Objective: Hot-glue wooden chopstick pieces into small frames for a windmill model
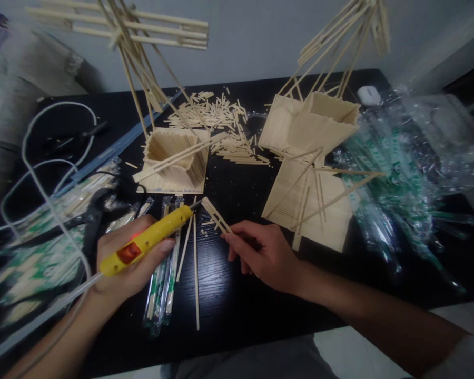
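Observation:
My left hand (126,258) is wrapped round a yellow hot glue gun (148,240) with an orange switch and a glue stick and cord trailing from its back. The gun's nozzle points right, at the end of a small piece of joined chopsticks (216,215). Between thumb and fingers, my right hand (263,252) pinches that piece by its near end. Whether the nozzle touches the wood, I cannot tell. Short stick bits (208,223) lie just under the piece. Two loose chopsticks (196,279) lie on the black table (229,316) between my hands.
Two windmill-like stick models (174,158) (324,121) stand at the back, with a pile of cut sticks (213,113) between them. A flat stick panel (312,205) lies at right. Wrapped chopsticks (161,284) and a white cable (43,179) lie at left, plastic wrappers (391,173) at far right.

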`<state>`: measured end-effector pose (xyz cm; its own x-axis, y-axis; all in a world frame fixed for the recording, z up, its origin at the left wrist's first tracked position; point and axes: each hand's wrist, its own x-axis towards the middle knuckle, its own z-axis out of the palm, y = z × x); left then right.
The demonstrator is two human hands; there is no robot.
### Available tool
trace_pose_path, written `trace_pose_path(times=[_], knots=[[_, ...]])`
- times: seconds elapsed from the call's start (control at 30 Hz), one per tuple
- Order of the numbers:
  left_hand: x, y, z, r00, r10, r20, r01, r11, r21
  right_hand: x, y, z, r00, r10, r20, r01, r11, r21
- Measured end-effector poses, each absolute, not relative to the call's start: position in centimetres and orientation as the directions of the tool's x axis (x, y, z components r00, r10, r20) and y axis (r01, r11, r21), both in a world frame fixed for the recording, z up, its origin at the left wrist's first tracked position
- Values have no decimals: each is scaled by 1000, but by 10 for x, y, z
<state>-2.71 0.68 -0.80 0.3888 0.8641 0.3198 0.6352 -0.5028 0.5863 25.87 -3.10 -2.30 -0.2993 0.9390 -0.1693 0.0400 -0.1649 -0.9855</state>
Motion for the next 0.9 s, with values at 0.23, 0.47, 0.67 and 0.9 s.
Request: trace_pose_path(times=[0.23,0.47,0.67,0.9], knots=[[-26,7,-9,343,864,368,647,-502,574,259,-29,-22,-327,901,-286,-74,-326,-942],[-29,9,-17,412,841,350,600,-540,591,257,-27,-22,-371,863,-342,-163,-423,-891],[-24,8,-22,412,854,317,565,-513,647,258,-26,-20,-405,839,-364,-192,-467,-863],[-17,6,-19,461,840,287,553,-525,647,259,-24,-20,-422,828,-368,-223,-488,-844]])
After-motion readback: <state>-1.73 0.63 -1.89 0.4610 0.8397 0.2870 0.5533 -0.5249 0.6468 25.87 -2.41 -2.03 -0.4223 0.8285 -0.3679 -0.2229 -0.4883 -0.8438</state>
